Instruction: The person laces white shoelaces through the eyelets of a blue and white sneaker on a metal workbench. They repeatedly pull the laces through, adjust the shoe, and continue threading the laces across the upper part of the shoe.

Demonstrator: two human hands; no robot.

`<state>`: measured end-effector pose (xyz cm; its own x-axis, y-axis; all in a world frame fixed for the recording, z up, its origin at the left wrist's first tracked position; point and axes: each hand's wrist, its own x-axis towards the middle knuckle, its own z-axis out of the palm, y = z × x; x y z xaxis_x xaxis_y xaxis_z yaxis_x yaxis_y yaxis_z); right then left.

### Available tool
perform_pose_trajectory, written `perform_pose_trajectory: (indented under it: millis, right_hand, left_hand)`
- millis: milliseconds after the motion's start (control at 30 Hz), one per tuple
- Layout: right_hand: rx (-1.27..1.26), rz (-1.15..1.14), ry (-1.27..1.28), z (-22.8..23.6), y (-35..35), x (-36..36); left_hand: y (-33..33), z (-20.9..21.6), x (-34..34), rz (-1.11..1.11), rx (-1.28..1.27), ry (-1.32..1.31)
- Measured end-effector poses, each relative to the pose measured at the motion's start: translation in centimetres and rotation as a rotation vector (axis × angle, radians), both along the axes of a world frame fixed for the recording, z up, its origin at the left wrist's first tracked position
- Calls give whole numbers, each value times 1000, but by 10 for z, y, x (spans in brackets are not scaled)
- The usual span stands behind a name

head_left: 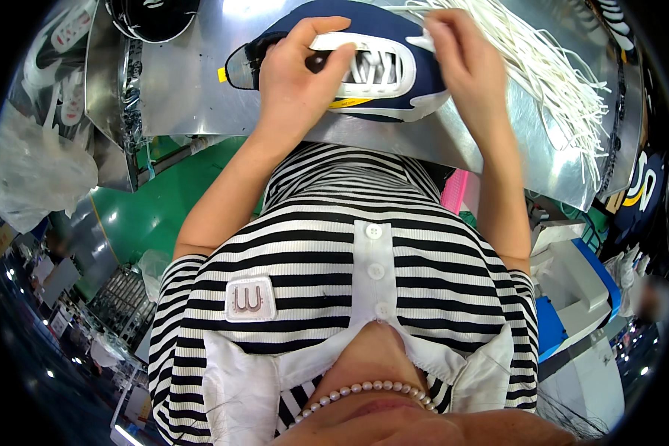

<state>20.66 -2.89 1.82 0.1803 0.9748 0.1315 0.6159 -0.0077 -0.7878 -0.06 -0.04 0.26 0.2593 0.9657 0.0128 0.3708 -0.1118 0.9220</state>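
A navy shoe upper (427,74) with a white eyelet panel and a yellow tab lies on its side on the metal table, its toe toward my right. White laces (372,68) cross through its eyelets. My left hand (301,78) grips the shoe near its collar, thumb and fingers curled over the eyelet panel's edge. Beside the toe end, my right hand (468,63) is bent and smeared by motion. A small white piece shows by its fingertips, and I cannot make out whether those fingers hold it.
A thick bundle of loose white laces (550,89) spreads over the metal table (193,89) on the right. At the far left is a dark, round-rimmed item (152,18). A clear plastic bag (37,171) hangs left of the table. A blue and white machine (572,297) stands at lower right.
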Motion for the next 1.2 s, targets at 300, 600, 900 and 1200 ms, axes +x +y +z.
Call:
perform_pose_trajectory:
  millis: [300,600,900,1200]
  right_hand:
    - [364,-139,-186,-60,2,-24]
    - [510,241,-124,-35,-9,-14]
    - [485,282,59,-25,-24,-30]
    - [159,221,302,-35,-43,-41]
  left_hand:
    - [18,10,5,-232,-164,-29]
    - [27,30,2,-297,-530,-225]
    - [28,21,10,-210,-424,-151]
    - [32,22,18,-202,-327,-100]
